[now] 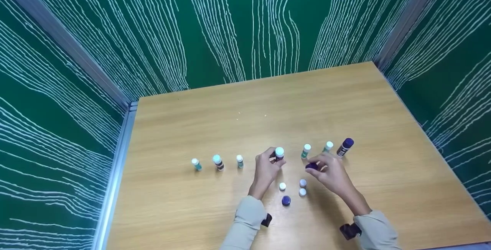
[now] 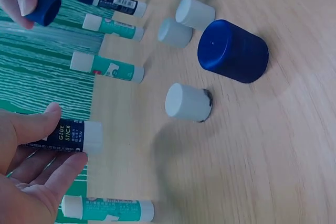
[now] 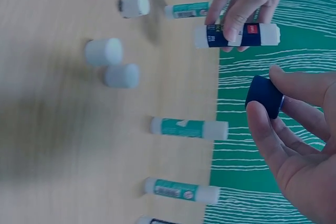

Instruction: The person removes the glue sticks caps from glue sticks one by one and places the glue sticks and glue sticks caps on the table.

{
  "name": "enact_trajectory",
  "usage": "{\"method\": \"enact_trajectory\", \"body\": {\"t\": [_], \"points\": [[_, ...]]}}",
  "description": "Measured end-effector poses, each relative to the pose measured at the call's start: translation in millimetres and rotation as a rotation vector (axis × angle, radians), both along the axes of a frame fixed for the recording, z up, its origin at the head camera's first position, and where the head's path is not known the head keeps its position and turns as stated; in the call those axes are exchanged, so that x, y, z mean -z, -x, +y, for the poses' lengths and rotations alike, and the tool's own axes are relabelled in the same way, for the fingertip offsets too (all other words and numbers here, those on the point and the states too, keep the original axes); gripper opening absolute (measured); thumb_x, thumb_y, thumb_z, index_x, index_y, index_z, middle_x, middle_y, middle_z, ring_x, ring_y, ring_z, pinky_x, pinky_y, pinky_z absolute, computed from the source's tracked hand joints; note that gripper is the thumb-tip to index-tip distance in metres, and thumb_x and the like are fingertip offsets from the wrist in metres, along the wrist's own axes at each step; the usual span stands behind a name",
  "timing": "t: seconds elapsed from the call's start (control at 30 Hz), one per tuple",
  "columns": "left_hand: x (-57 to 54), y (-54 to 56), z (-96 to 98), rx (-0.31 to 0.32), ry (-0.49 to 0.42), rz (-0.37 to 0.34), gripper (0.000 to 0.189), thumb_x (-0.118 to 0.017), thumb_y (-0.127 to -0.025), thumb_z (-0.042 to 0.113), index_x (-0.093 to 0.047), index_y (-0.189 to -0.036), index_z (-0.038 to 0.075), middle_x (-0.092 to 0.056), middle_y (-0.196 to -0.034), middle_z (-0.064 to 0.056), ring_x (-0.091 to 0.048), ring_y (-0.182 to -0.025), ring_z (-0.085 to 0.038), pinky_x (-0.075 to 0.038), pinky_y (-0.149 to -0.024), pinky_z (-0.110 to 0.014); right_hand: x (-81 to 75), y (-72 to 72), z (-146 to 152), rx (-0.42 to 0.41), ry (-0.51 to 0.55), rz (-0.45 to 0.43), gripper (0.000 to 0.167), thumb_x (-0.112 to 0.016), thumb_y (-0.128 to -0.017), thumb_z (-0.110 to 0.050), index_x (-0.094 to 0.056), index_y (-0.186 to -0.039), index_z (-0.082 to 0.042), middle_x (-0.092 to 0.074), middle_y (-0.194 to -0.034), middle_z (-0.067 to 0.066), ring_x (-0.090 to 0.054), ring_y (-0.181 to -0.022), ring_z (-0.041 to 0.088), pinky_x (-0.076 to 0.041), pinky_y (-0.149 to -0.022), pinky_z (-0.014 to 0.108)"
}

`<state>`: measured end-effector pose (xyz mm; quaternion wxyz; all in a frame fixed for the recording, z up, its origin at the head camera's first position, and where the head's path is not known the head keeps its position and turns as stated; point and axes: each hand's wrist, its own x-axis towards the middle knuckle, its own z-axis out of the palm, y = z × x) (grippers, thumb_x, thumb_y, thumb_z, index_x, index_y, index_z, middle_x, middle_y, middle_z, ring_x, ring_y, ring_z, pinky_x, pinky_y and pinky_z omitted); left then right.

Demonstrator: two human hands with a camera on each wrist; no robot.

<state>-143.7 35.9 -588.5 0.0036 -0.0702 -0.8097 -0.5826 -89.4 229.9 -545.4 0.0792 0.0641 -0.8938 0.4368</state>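
Observation:
My left hand (image 1: 267,169) holds a navy glue stick (image 2: 65,136) upright around its label, its white top pointing up. To its right, my right hand (image 1: 329,171) pinches a dark blue cap (image 3: 264,97) between thumb and fingers. The cap is apart from the glue stick. On the table between my forearms stand three white caps, one white cap (image 1: 282,186) by itself and a pair (image 1: 302,187) close together. Nearest me is another dark blue cap (image 1: 286,200).
Beyond my right hand stand two green glue sticks (image 1: 306,151) and a navy one with a blue cap (image 1: 345,147). Left of my left hand, three more stand in a row: a green one (image 1: 196,164), a dark one (image 1: 218,162) and another green one (image 1: 239,161). Green walls surround the wooden table (image 1: 172,204).

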Motion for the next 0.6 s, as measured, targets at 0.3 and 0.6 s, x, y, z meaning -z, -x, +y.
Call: {"method": "enact_trajectory", "body": {"t": [0.3, 0.6], "points": [[4.9, -0.3, 11.6, -0.027, 0.134, -0.059, 0.026, -0.076, -0.076, 0.001, -0.069, -0.099, 0.01, -0.071, -0.095, -0.002, -0.066, -0.095, -0.018, -0.054, -0.082, -0.024, 24.4, -2.6, 12, 0.047, 0.009, -0.184, 0.025, -0.075, -0.076, 0.001, -0.069, -0.099, 0.0, -0.063, -0.094, 0.01, -0.061, -0.078, 0.022, -0.054, -0.062, 0.022], [17.7, 3.4, 22.1, -0.027, 0.157, -0.095, 0.024, -0.075, -0.076, 0.0, -0.067, -0.095, 0.011, -0.069, -0.092, -0.001, -0.065, -0.096, -0.018, -0.053, -0.082, -0.022, 46.5, -6.4, 20, 0.081, 0.015, -0.35, 0.028, -0.07, -0.082, -0.001, -0.065, -0.11, 0.0, -0.06, -0.102, 0.011, -0.057, -0.086, 0.023, -0.052, -0.068, 0.025]]}}
